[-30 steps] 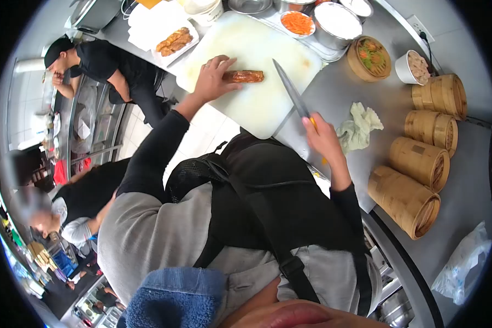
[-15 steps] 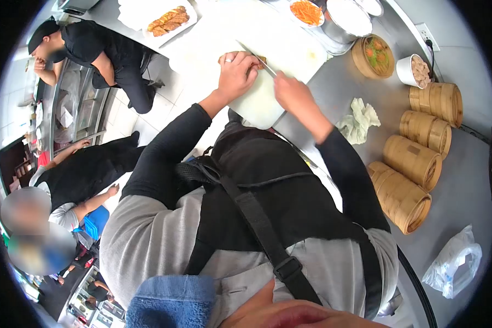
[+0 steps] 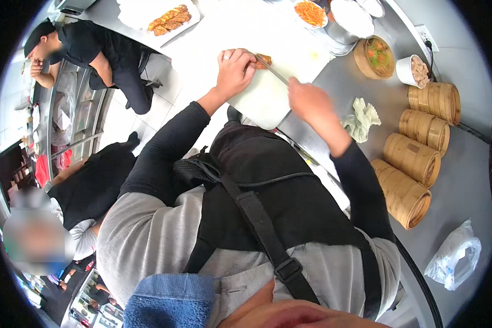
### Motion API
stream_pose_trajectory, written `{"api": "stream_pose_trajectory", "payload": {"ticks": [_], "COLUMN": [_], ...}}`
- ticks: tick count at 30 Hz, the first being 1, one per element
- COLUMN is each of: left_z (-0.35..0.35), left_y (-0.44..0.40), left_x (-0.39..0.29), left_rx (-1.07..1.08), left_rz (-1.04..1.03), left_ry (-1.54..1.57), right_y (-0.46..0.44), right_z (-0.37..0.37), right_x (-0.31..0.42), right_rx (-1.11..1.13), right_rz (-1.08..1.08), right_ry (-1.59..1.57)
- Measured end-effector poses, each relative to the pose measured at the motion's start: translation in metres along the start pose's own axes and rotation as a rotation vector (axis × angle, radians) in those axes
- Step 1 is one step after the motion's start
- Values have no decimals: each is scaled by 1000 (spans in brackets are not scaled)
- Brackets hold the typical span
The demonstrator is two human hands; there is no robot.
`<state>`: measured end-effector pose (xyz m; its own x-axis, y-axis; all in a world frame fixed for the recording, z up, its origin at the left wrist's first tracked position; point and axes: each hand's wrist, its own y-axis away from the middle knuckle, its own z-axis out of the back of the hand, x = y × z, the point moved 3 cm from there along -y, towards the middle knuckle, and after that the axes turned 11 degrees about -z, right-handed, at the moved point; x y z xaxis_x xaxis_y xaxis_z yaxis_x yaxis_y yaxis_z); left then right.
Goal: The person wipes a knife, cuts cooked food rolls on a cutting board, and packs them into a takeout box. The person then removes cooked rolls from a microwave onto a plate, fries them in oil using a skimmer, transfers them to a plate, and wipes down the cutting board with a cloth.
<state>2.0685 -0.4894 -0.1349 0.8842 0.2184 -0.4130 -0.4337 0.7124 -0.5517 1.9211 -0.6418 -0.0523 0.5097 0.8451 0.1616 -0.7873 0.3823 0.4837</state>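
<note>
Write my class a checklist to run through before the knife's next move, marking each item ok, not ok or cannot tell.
1. Knife held in the right hand: ok.
2. Food resting on the cutting board: ok.
3. Left hand gripping the food firmly: cannot tell; it is at one end, but its grip is hidden.
4. Left hand clear of the knife: cannot tell; they are very close.
5. Cloth off the cutting board: ok, it lies on the counter.
</note>
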Motion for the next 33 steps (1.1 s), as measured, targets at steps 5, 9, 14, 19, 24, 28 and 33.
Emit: {"api": "stream_pose_trajectory", "payload": {"ticks": [5, 9, 14, 19, 24, 28, 33], "left_z": [3, 12, 28, 22, 20, 14, 16], "left_y": [1, -2, 13, 31, 32, 31, 37], "left_x": [3, 1, -12, -16, -17, -12, -14], "left_rx": [24, -23, 120, 267, 336, 363, 380], "left_rz": [9, -9, 56, 65, 84, 72, 65], "left_ry": [35, 62, -56, -54, -129, -169, -168], "right_y": [-60, -58, -5, 21, 16, -42, -46], "right_z": [-38, -21, 17, 25, 14, -35, -54], "right_x": [34, 25, 3, 7, 10, 30, 36], "right_rx": [-71, -95, -8, 5, 1, -64, -67], "right_rz": [9, 51, -6, -51, -32, 3, -30], "right_ry": [-207, -156, -22, 21, 3, -124, -226]}}
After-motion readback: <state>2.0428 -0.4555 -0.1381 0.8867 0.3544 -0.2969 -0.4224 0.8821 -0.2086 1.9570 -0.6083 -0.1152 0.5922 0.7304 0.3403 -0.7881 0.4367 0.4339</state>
